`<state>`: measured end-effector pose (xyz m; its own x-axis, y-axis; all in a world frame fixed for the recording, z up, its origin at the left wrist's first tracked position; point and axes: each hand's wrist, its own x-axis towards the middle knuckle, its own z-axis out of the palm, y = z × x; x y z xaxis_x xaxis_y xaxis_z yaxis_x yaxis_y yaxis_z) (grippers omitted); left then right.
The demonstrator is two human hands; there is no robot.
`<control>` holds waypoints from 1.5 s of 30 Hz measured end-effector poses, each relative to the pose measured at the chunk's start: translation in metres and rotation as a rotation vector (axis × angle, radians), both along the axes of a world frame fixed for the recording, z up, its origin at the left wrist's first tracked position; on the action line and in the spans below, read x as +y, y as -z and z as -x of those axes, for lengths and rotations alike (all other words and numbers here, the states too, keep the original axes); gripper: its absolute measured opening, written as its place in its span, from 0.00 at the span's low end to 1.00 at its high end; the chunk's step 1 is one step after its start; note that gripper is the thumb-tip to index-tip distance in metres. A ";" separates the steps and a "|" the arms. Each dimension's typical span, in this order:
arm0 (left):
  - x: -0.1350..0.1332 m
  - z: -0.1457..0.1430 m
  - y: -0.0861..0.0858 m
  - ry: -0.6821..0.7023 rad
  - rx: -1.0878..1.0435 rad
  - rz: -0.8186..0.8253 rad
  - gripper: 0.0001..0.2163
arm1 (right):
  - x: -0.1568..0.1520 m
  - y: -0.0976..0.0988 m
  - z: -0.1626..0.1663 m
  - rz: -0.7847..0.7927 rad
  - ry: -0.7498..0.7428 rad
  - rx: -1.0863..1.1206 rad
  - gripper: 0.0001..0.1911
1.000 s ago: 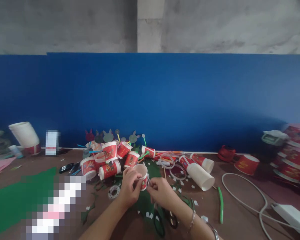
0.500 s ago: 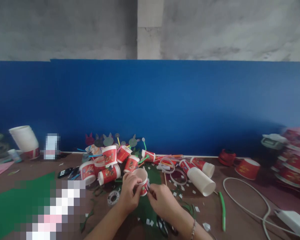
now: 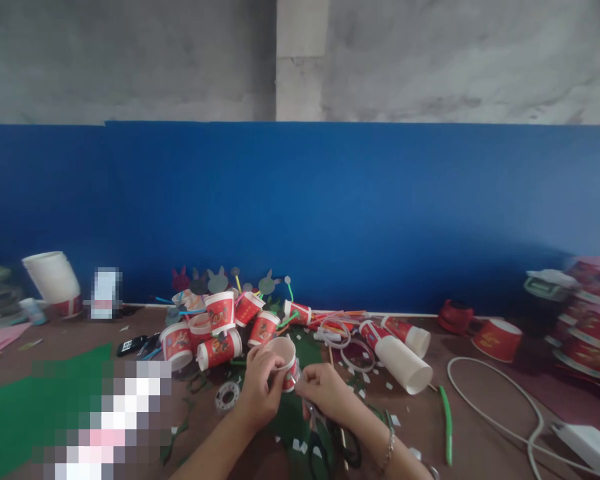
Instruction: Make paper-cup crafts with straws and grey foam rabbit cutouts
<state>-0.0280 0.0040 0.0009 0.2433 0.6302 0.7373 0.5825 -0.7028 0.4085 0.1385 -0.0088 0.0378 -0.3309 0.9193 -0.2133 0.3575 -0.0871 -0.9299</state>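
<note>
My left hand (image 3: 263, 385) is wrapped round a red and white paper cup (image 3: 283, 348), thumb inside its rim area and fingers at the side. The cup's mouth tilts toward me. Close to the cup's right side, my right hand (image 3: 327, 392) is closed, thumb and forefinger pinched together; what they hold is too small to make out. Just below that hand are dark-handled scissors (image 3: 316, 445), blades toward the fingers; whether the lower fingers grip them I cannot tell. A roll of clear tape (image 3: 227, 397) lies left of my left hand.
Several red cups (image 3: 220, 349) with straws and paper animal heads are piled behind my hands. White cup stacks (image 3: 404, 363), a green tube (image 3: 446, 427) and a white cable (image 3: 500, 370) lie rightward. Green paper (image 3: 45, 387) is at left; paper scraps (image 3: 299, 445) litter the table.
The scissors under my right hand have shifted and show more of their blades. My right fingers have moved slightly away from the cup. My left hand keeps the cup in place.
</note>
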 end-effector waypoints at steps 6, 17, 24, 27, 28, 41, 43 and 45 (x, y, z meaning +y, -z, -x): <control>0.000 0.000 -0.002 0.024 0.053 0.030 0.04 | -0.011 -0.008 0.001 -0.524 0.068 -0.402 0.12; 0.000 0.002 -0.003 -0.010 -0.009 0.020 0.04 | 0.003 -0.006 0.000 0.315 0.041 0.239 0.13; 0.001 0.001 -0.002 -0.010 0.027 0.015 0.04 | -0.011 -0.003 0.004 -0.531 0.080 -0.352 0.11; 0.001 0.001 -0.002 -0.007 0.019 0.028 0.05 | -0.009 -0.007 0.003 -0.288 0.040 -0.231 0.10; 0.001 0.001 -0.002 -0.008 0.011 0.027 0.05 | -0.007 -0.008 0.002 -0.132 0.020 -0.133 0.10; 0.000 0.000 -0.004 -0.007 0.026 0.006 0.05 | -0.008 -0.007 0.003 -0.256 0.046 -0.172 0.12; -0.001 0.000 -0.005 -0.006 0.030 0.008 0.05 | -0.008 -0.004 0.003 -0.396 0.079 -0.243 0.13; -0.001 0.000 -0.005 -0.008 0.020 0.012 0.05 | -0.007 -0.003 0.001 -0.301 0.042 -0.190 0.13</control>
<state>-0.0282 0.0032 0.0054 0.2530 0.6412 0.7245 0.5961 -0.6931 0.4052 0.1376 -0.0155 0.0408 -0.2724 0.9621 0.0152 0.5280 0.1627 -0.8335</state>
